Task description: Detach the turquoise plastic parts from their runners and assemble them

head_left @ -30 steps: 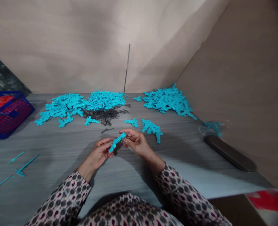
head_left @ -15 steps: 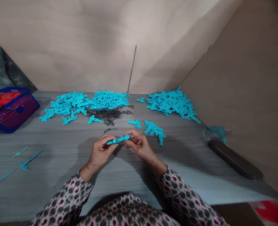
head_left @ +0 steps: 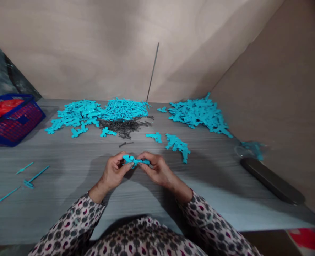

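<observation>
A small turquoise plastic piece [head_left: 134, 160] is held between both hands above the grey table [head_left: 93, 213]. My left hand [head_left: 113, 172] pinches its left end between thumb and fingers. At the right end, my right hand [head_left: 157, 170] grips it with thumb and forefinger. Beyond the hands lie a few dark thin pins [head_left: 125, 144] and a dark heap of such pins [head_left: 122, 126]. Single turquoise pieces rest nearby, one at centre left [head_left: 108, 132] and another at centre [head_left: 154, 137], with a small cluster [head_left: 178, 145] to the right.
Turquoise heaps stand at the back left [head_left: 80, 112], centre [head_left: 126, 108] and right [head_left: 197, 113]. A blue basket [head_left: 18, 121] with red plastic is at far left. Thin turquoise sticks [head_left: 37, 175] lie left. A long dark case [head_left: 271, 181] sits right, before the right-hand wooden panel [head_left: 282, 89].
The turquoise piece has turned in my fingers, its broad side now showing more. Both hands stay close together on it. The view has shifted slightly.
</observation>
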